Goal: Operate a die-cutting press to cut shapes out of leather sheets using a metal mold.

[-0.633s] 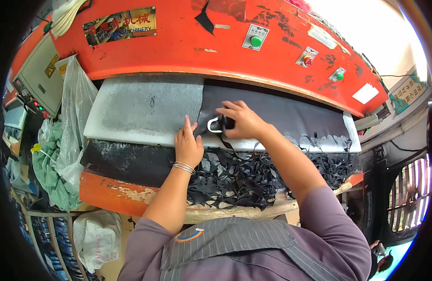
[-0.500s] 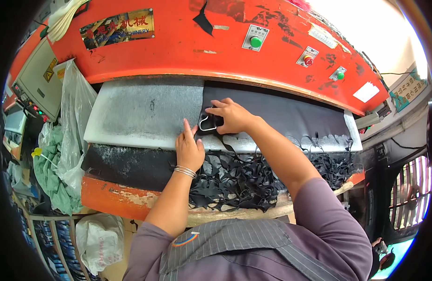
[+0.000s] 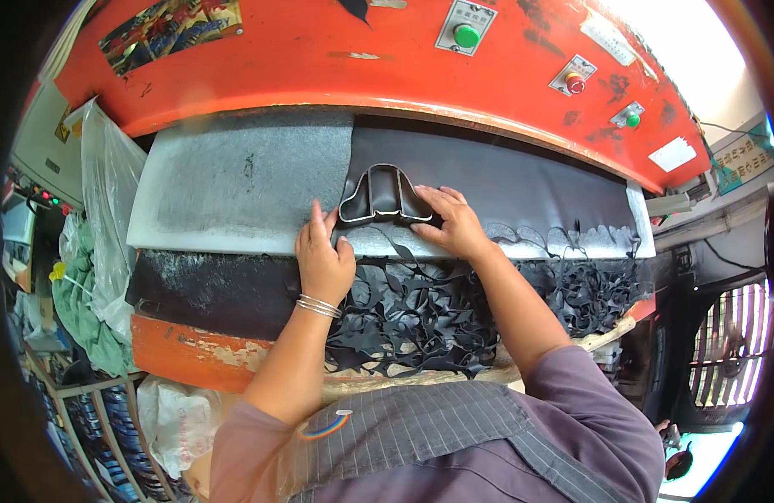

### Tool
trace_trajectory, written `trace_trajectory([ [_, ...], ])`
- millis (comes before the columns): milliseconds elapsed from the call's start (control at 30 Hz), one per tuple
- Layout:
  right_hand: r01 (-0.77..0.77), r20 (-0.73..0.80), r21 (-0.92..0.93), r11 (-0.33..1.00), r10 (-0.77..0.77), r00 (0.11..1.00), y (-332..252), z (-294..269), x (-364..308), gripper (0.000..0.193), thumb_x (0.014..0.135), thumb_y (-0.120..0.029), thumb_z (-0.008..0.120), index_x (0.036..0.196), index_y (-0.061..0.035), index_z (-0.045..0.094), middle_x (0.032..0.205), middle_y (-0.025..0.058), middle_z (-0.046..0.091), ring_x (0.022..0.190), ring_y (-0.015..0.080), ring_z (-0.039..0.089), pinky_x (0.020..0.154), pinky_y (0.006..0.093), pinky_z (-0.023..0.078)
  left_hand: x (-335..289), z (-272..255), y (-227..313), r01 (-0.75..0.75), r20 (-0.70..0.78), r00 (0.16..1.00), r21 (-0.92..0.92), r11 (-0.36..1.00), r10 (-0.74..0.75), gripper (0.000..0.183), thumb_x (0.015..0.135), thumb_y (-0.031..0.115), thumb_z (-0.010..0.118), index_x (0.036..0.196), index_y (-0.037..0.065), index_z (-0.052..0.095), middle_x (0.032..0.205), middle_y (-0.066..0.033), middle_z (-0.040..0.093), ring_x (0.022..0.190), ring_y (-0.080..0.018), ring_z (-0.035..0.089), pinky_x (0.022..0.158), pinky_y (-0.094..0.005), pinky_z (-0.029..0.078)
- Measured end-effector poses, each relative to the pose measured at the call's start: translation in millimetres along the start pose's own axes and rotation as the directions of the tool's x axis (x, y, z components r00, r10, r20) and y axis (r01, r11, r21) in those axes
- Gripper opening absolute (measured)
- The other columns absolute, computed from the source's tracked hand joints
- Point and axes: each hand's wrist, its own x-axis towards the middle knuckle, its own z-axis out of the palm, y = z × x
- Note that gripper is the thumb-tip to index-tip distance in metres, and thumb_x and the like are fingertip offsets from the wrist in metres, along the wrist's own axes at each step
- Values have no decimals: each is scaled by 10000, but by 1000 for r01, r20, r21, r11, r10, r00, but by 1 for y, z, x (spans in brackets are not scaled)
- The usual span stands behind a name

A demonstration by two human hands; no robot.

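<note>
A metal-edged cutting die (image 3: 371, 194), arched in the middle with a lobe at each side, lies on the dark sheet (image 3: 504, 180) near that sheet's left edge. My right hand (image 3: 456, 225) grips the die's right lobe, thumb on the near side and fingers on the far side. At the left lobe, my left hand (image 3: 327, 258) has its fingers stretched out, fingertips close against the die. Under the sheet is a thick pale cutting board (image 3: 236, 180), bare on its left half. A thin dark offcut strip trails from the sheet below the die.
An orange-red machine beam (image 3: 320, 80) with green buttons (image 3: 467, 36) and a red button (image 3: 575, 83) spans the far side. Tangled black scraps (image 3: 420, 318) heap along the near ledge. Clear plastic sheeting (image 3: 110, 218) and green cloth (image 3: 83, 314) hang at the left.
The die has been turned and now lies flat with its full outline showing. My right hand has shifted right to its right lobe. The whole view has tilted and moved slightly.
</note>
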Motion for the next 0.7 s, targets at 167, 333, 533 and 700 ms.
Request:
trace_trajectory([
  [167,41,-51,29,999,-39,998,-7,4,2,607,733,-262,727,1269,-45,545,1235,156,600,1143,296,565,1047,427,373,1,-10,1,-8,-11,1000,-5,1000,8,694,787,30,549,1396,-105,244,1222,-151,618,1156,-333,506,1030,-440,324],
  [333,58,-99,-7,998,-58,993,-15,6,2,592,715,-253,725,1247,-48,562,1194,155,620,1098,287,588,1028,419,399,1,-17,1,-25,-12,1000,46,999,26,679,787,32,555,1389,-97,268,1222,-152,617,1149,-333,512,1025,-432,335],
  [533,35,-128,-59,998,-42,991,-23,7,14,611,740,-283,709,1282,-65,532,1250,156,585,1157,303,549,1060,426,362,9,-18,-13,-73,-80,994,79,994,79,667,808,16,548,1414,-65,281,1215,-236,587,1154,-338,544,1043,-387,329],
  [700,9,-375,128,992,40,926,-28,-33,-18,723,735,-284,785,1335,-31,471,1320,216,507,1257,370,460,1054,454,359,10,-27,-13,74,-218,969,-190,979,-115,621,799,33,583,1381,-8,373,1208,-147,602,1144,-315,519,998,-414,376],
])
